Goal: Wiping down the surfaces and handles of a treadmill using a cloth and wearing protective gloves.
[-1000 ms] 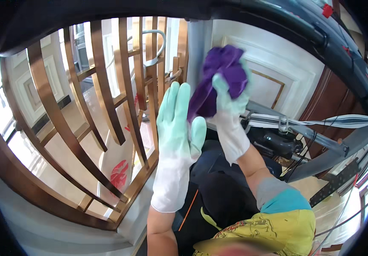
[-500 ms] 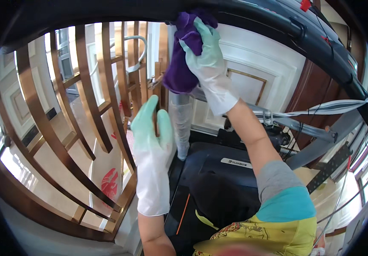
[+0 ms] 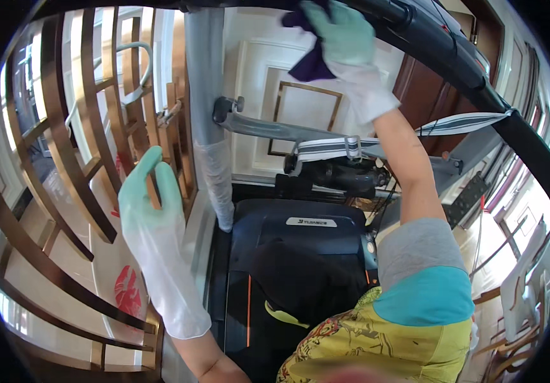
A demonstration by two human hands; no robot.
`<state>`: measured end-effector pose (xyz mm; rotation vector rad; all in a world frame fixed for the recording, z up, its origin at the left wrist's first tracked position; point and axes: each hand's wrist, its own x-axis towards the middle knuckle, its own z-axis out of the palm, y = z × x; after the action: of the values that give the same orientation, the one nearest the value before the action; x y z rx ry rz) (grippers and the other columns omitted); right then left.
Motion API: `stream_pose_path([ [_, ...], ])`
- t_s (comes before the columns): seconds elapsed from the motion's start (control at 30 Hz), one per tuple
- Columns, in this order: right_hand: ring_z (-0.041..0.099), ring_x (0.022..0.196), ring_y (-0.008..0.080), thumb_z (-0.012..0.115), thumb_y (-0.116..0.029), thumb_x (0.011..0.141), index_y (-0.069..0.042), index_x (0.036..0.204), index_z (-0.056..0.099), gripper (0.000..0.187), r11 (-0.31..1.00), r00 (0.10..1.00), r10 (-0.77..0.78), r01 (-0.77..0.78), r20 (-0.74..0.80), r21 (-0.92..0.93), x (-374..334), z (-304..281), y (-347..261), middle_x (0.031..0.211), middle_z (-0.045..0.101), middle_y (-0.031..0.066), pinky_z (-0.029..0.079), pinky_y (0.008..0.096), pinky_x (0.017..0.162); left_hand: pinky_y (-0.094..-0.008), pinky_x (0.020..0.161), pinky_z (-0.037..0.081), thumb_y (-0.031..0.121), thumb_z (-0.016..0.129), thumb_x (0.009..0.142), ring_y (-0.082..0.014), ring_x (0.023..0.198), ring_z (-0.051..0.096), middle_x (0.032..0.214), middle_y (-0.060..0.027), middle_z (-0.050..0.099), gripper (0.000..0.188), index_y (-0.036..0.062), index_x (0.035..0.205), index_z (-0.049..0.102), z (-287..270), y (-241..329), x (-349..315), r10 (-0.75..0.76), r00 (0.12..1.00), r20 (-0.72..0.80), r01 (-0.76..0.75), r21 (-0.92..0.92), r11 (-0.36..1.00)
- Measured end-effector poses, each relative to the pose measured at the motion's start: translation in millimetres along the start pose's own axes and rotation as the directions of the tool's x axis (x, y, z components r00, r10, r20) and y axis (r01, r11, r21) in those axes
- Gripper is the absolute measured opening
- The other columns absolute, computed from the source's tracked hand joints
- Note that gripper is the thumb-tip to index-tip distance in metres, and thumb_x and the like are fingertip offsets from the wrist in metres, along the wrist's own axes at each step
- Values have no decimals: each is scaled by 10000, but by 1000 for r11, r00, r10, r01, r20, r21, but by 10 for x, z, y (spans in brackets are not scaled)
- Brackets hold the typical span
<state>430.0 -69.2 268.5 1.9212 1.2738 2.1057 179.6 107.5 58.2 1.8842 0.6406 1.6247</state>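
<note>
While the gloved R hand (image 3: 345, 38) is way up near the top edge, its fingers are closed on a bunched purple cloth (image 3: 315, 62), w/ a loose flap hanging down-left from the grip. Can't tell if the cloth actually touches the thick black bar (image 3: 457, 60) b/c that bit's super dark. L hand (image 3: 152, 191), also gloved (green fingers, white cuff), is lower & off to the left, nothing in it afaict, thumb & fingers loosely apart w/ a gap, near the bronze slatted screen (image 3: 83, 83); contact's hard to call. Between the hands is a grey post (image 3: 206, 76), lower part wrapped in clear film, w/ a grey crossbar (image 3: 268, 129) going right & a striped strap (image 3: 326, 149) near it. Below that: dark blue treadmill cover (image 3: 265, 223) w/ a pale label. Further back, white panelled wall (image 3: 256, 70) w/ gold trim, plus a brown door (image 3: 425, 89) to its right.
</note>
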Motion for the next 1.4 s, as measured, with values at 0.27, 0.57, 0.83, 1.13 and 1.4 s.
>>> stream_pose_path([
  [0.27, 587, 1217, 395, 621, -77, 864, -267, 1337, 632, 510, 968, 966, 114, -161, -234, -192, -1117, 406, 845, 1343, 580, 183, 530, 491, 960, -285, 921, 491, 264, 639, 984, -147, 1023, 674, 1128, -45, 734, 294, 132, 1232, 728, 1, -110, 53, -95, 994, 48, 98, -83, 992],
  [0.57, 607, 1089, 369, 564, -166, 869, -175, 1346, 589, 478, 918, 845, -389, 320, -367, -235, 226, 470, 169, 1230, 594, 172, 507, 490, 903, -287, 990, 463, 229, 598, 1006, -137, 1051, 676, 1118, -40, 744, 297, 106, 1250, 716, 75, 45, 50, -122, 977, 176, 138, -79, 987],
  [0.83, 568, 1157, 346, 540, -192, 888, -228, 1292, 632, 416, 846, 940, -336, 330, 61, -419, -759, -33, 866, 1318, 566, 132, 480, 490, 963, -289, 999, 459, 211, 578, 1020, -131, 1050, 675, 1119, -53, 742, 298, 84, 1258, 705, 34, -22, 22, -31, 983, 179, 52, -115, 992],
  [1.13, 591, 1231, 347, 704, -114, 803, -210, 1350, 601, 565, 670, 704, 702, -604, 105, -431, -1832, -498, 2123, 1298, 628, 157, 485, 439, 1050, -293, 953, 476, 213, 594, 1015, -145, 1035, 667, 1137, -67, 732, 307, 71, 1266, 698, 92, -280, 67, 39, 966, 254, -7, -123, 992],
  [1.4, 605, 1245, 299, 788, -205, 732, -100, 1260, 678, 550, 319, 485, 872, -458, 68, -830, -1787, -813, 2560, 1302, 660, 115, 443, 383, 1096, -277, 981, 466, 182, 549, 1047, -148, 1077, 655, 1132, -83, 715, 299, 28, 1265, 683, -58, -637, 166, -52, 980, 190, 98, -242, 965],
])
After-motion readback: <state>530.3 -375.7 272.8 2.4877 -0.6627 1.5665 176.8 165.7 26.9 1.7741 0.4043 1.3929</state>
